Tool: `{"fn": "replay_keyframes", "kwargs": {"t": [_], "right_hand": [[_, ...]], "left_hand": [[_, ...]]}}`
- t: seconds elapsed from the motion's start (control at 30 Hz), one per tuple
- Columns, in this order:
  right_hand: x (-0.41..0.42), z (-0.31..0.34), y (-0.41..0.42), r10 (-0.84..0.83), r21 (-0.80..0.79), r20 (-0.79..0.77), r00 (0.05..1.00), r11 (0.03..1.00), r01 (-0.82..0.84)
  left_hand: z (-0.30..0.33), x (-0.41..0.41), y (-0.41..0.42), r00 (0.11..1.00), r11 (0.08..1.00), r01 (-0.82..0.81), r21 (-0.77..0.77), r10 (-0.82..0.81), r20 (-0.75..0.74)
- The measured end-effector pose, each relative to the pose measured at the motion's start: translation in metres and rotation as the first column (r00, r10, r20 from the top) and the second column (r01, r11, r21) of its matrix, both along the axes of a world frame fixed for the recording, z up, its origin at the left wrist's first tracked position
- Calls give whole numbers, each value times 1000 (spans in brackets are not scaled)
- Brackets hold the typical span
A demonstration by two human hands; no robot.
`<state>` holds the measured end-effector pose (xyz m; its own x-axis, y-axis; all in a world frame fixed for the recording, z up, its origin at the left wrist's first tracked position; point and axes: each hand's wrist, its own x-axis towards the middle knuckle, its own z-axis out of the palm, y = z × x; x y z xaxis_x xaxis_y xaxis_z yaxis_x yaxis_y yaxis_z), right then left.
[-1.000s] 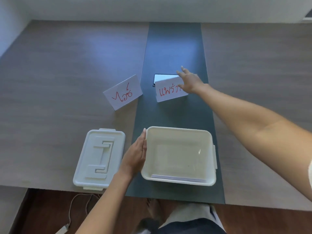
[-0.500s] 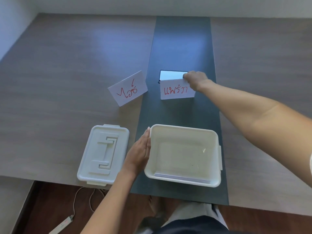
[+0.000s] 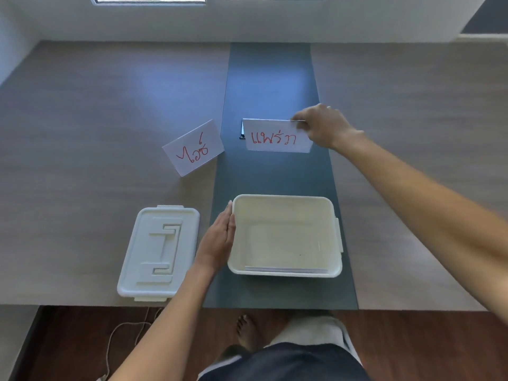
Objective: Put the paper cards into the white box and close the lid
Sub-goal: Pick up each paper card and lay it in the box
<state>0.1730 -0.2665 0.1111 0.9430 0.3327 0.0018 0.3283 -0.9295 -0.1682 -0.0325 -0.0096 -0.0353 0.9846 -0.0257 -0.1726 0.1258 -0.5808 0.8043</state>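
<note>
The open white box (image 3: 286, 199) stands on the dark strip near the table's front edge, with several white cards lying flat inside it. My left hand (image 3: 220, 237) rests flat against the box's left wall, fingers together. Its white lid (image 3: 159, 251) lies to the left of that hand. Beyond the box, my right hand (image 3: 321, 125) pinches the top right corner of a folded paper card (image 3: 275, 137) with red writing. A second folded card (image 3: 193, 147) with red writing stands to the left, untouched.
The wooden table (image 3: 96, 105) has a dark strip (image 3: 270, 72) down its middle. A white wall runs behind the far edge. Below the front edge I see a wooden floor, a white cable (image 3: 121, 334) and my foot.
My right hand went from reaching over the right card to closing on its top right corner. The card now faces me more squarely. My left hand stayed against the box.
</note>
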Motion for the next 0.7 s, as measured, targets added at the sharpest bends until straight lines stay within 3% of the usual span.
{"fn": "replay_keyframes", "kwargs": {"t": [0.3, 0.47, 0.7], "right_hand": [[-120, 35, -6, 40, 142, 79, 996, 989, -51], [-172, 24, -12, 49, 217, -7, 999, 975, -46], [-226, -22, -10, 17, 162, -185, 983, 987, 14]], "left_hand": [[5, -3, -2, 998, 999, 38, 5, -38, 44], [-3, -1, 0, 998, 999, 41, -2, -41, 53], [-8, 1, 0, 995, 998, 58, -12, -57, 82]]}}
